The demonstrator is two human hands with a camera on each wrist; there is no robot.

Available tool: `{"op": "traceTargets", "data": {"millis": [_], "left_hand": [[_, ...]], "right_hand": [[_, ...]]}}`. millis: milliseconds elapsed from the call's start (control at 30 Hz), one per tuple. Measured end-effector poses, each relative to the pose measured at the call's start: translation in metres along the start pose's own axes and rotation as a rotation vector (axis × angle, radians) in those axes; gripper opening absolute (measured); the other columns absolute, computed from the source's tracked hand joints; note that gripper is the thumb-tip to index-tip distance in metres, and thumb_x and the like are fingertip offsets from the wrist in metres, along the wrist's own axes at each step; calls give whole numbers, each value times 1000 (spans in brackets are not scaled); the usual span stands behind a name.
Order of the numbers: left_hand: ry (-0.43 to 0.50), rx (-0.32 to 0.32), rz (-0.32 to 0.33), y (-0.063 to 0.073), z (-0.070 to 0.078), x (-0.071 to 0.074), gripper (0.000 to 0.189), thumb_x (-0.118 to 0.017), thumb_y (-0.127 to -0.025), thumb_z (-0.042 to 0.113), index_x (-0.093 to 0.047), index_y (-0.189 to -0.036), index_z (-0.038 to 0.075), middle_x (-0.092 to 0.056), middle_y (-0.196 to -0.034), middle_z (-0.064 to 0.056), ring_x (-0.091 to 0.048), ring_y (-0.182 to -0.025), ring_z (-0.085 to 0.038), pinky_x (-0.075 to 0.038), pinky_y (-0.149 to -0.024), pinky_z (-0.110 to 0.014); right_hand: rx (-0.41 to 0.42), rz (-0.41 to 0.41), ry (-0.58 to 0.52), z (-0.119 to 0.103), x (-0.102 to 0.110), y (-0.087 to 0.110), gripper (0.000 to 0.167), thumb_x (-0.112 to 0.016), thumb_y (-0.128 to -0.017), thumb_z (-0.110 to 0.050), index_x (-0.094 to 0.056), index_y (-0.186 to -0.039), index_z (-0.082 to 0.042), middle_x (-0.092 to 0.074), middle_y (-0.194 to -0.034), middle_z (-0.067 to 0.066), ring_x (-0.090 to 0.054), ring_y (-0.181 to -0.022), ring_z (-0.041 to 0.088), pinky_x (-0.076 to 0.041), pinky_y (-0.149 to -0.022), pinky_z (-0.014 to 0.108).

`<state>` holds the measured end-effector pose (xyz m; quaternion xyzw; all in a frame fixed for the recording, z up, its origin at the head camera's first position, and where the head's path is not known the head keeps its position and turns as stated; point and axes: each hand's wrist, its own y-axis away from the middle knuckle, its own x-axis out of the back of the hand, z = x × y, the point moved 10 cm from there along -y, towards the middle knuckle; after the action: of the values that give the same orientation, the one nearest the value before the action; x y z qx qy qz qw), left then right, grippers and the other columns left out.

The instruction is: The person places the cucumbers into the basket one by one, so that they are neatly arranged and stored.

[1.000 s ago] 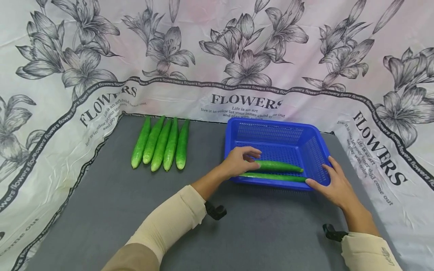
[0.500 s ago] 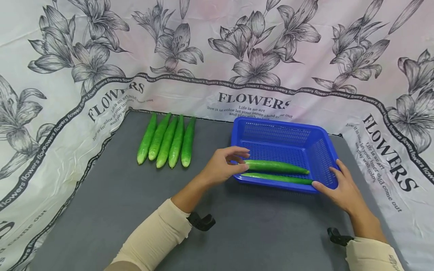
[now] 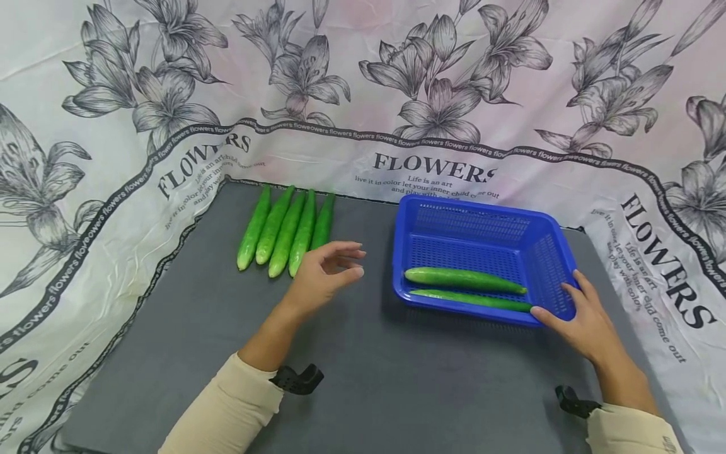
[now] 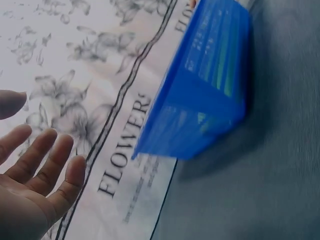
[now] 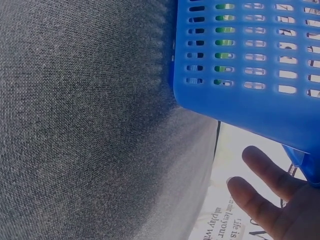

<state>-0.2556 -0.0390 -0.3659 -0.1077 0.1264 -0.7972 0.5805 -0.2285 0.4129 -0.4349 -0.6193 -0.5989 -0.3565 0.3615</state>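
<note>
My left hand [image 3: 320, 277] is in the air over the grey table, fingers loosely bent and thumb apart, holding nothing. It is just right of a row of several green cucumbers [image 3: 272, 233] and partly covers the rightmost one. In the left wrist view, the spread fingers [image 4: 42, 167] are away from the blue basket [image 4: 185, 100]. My right hand [image 3: 587, 315] grips the near right corner of the blue plastic basket [image 3: 420, 208], thumb on the near rim and fingers over the right rim. Two cucumbers lie side by side in the basket: one [image 3: 465, 279] behind another [image 3: 476, 301] along the near wall.
A white cloth [image 3: 317, 151] printed with flowers and lettering rises behind the table and along both sides. The grey tabletop [image 3: 420, 378] stretches in front of the basket. Black wrist mounts [image 3: 297, 379] stick out from both sleeves.
My left hand has let go of the rear cucumber in the basket and moved left toward the cucumber row. The right hand stays at the basket corner. The head view has shifted slightly.
</note>
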Motion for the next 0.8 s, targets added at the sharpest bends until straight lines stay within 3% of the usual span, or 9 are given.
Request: {"op": "traceTargets", "data": {"millis": [167, 500, 733, 800], "left_hand": [[-50, 38, 35, 4, -6, 26, 37, -68, -88, -1, -61, -125, 0, -62, -117, -20, -61, -99, -33, -53, -82, -39], [-200, 137, 135, 13, -21, 88, 39, -69, -90, 5, -59, -127, 0, -62, -116, -17, -60, -101, -31, -51, -68, -28], [-355, 160, 167, 11, 4, 113, 39, -64, -91, -1, -55, -127, -9, -58, -117, -28, -58, -101, -41, -50, -66, -26], [-390, 150, 184, 9, 5, 121, 38, -64, -91, 0, -55, -127, -9, -59, -116, -29, -58, -99, -40, -50, -65, -25]], "right_hand": [[-6, 3, -1, 2, 1, 2, 92, -63, -89, -48, -25, -144, 14, 4, -159, 19, -8, -136, 54, -21, -90, 77], [-13, -6, -5, 3, -2, 2, 94, -63, -89, -50, -23, -145, 14, 5, -158, 20, -7, -136, 54, -20, -91, 77], [-10, 5, -8, 2, 0, 0, 93, -64, -88, -49, -25, -144, 14, 4, -158, 20, -9, -136, 54, -20, -91, 77], [-12, 5, -7, 2, 0, 0, 94, -64, -88, -50, -25, -144, 14, 4, -158, 20, -9, -135, 55, -21, -91, 77]]}}
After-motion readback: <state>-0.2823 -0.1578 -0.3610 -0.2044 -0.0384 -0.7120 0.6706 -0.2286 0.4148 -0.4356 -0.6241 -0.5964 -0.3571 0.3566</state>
